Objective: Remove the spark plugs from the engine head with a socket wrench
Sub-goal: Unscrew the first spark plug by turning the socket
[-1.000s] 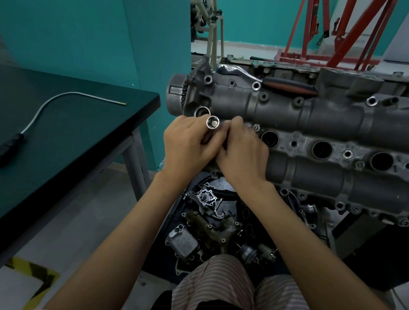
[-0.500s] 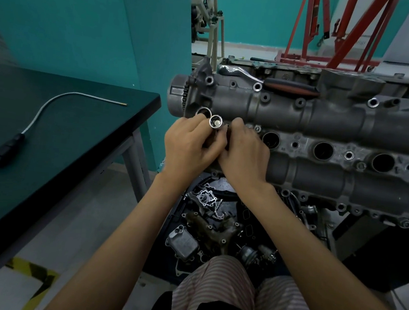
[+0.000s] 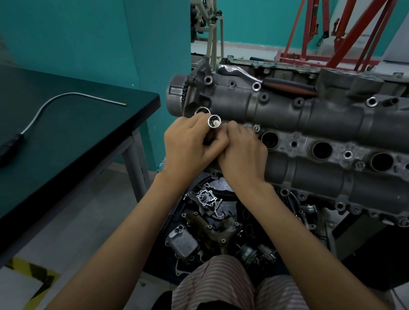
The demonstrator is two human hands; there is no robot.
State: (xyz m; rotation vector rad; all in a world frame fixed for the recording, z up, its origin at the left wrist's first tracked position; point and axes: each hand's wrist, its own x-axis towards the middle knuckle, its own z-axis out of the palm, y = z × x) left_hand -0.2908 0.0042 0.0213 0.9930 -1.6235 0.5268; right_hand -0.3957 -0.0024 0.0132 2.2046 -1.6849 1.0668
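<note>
While my left hand (image 3: 189, 143) grips the socket (image 3: 214, 122) at centre frame, my right hand (image 3: 243, 153) curls beside it, its grasp hidden from me. Both sit against the engine head (image 3: 326, 121), whose plug wells run rightward

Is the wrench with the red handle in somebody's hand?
No, the red-handled wrench lies on top of the engine head, while both hands are lower down around a socket.
</note>
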